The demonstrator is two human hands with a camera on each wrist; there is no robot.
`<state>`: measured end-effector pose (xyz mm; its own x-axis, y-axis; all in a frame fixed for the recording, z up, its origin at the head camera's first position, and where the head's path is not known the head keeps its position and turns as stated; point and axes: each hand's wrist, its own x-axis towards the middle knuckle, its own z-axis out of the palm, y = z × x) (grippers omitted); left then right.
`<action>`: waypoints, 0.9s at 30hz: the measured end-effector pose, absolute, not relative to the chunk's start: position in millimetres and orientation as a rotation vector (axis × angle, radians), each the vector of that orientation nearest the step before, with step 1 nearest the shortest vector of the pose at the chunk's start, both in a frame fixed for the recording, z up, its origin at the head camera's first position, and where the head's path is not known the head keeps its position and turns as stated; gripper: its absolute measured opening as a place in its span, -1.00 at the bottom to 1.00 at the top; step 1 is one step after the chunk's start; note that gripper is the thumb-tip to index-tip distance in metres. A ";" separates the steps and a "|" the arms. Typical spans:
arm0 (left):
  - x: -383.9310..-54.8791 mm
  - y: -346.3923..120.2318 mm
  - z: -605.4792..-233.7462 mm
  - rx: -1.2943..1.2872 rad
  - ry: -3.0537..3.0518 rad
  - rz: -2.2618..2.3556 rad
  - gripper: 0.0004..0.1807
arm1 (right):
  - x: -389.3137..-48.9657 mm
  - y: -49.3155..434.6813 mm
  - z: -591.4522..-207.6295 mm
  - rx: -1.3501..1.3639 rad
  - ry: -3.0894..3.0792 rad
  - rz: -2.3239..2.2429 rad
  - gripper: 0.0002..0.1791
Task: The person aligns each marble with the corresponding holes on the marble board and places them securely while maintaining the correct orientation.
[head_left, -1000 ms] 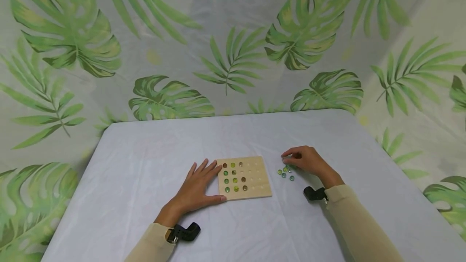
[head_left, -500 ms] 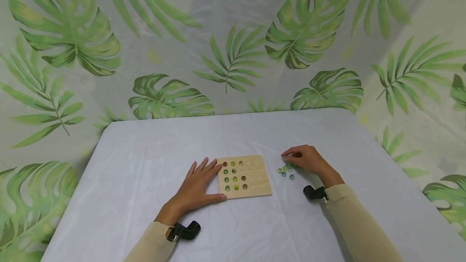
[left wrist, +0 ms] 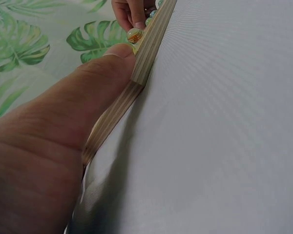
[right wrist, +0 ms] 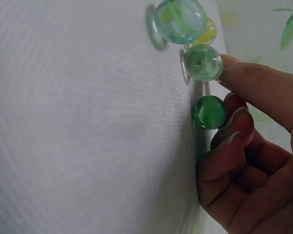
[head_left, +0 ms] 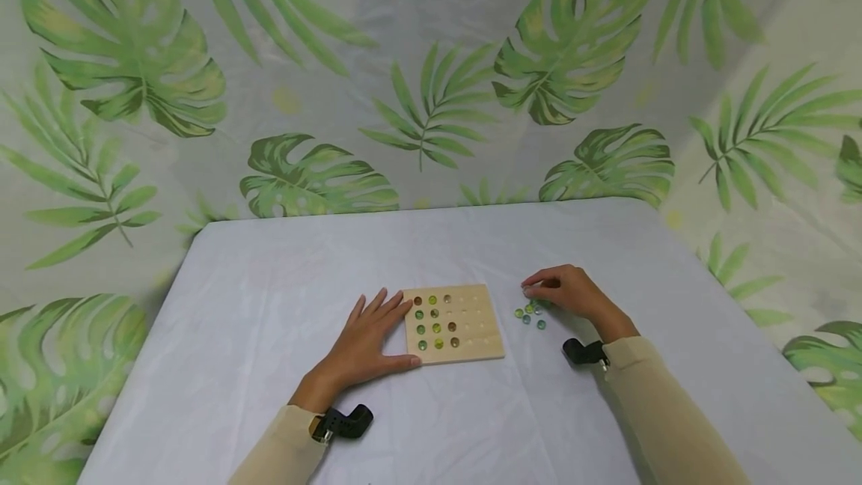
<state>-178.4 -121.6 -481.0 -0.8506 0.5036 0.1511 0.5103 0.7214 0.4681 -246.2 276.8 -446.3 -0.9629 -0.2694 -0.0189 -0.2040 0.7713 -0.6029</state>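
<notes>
A pale wooden board (head_left: 483, 331) with rows of shallow holes lies mid-table, its left part filled with green, yellow and brown marbles. My left hand (head_left: 364, 341) rests at its left side, fingers spread straight. In the left wrist view its thumb (left wrist: 95, 80) presses the board's edge, near a striped marble (left wrist: 135, 35). Right of the board, my right hand (head_left: 571, 294) is low over a loose cluster, thumb and forefinger pinching a clear marble (head_left: 527, 293). In the right wrist view, a dark green marble (right wrist: 209, 112) and a pale green marble (right wrist: 203, 62) partly hide the fingertips.
Several loose green and yellow marbles, among them a green marble (head_left: 541, 325), lie between the board and my right hand. A white cloth (head_left: 269, 283) covers the table. Behind it hangs a leaf-patterned curtain (head_left: 431, 185).
The picture shifts slightly as the head camera moves. Both hands, the board and the marbles otherwise keep their places.
</notes>
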 end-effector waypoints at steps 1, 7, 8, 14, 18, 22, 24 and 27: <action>-178.3 -121.9 -480.5 -0.855 -2.903 -0.796 0.06 | -246.4 276.6 -446.3 -0.392 2.854 -0.963 -0.75; -178.3 -124.3 -480.4 -0.850 -2.903 -0.781 0.06 | -248.2 271.6 -445.4 -0.405 2.842 -0.977 -0.73; -178.3 -124.7 -480.5 -0.848 -2.905 -0.777 0.06 | -248.4 270.1 -445.1 -0.403 2.842 -0.978 -0.73; -177.4 -125.4 -479.8 -0.853 -2.918 -0.785 0.07 | -249.7 260.5 -441.4 -0.433 2.861 -0.988 -0.76; -177.6 -124.5 -479.1 -0.858 -2.917 -0.786 0.06 | -250.1 253.1 -437.4 -0.492 2.877 -1.001 -0.77; -177.8 -122.8 -478.5 -0.859 -2.907 -0.791 0.05 | -249.7 245.7 -434.5 -0.541 2.874 -1.022 -0.78; -177.2 -122.0 -478.5 -0.862 -2.909 -0.804 0.05 | -249.3 241.8 -433.9 -0.547 2.865 -1.036 -0.78; -177.6 -122.2 -476.6 -0.865 -2.915 -0.817 0.04 | -249.8 235.3 -432.6 -0.572 2.851 -1.046 -0.77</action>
<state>-177.6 -122.2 -476.6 -0.8490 0.5105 0.1363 0.5069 0.7143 0.4825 -249.8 235.3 -432.6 -0.9301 -0.3589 0.0776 -0.3240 0.7025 -0.6336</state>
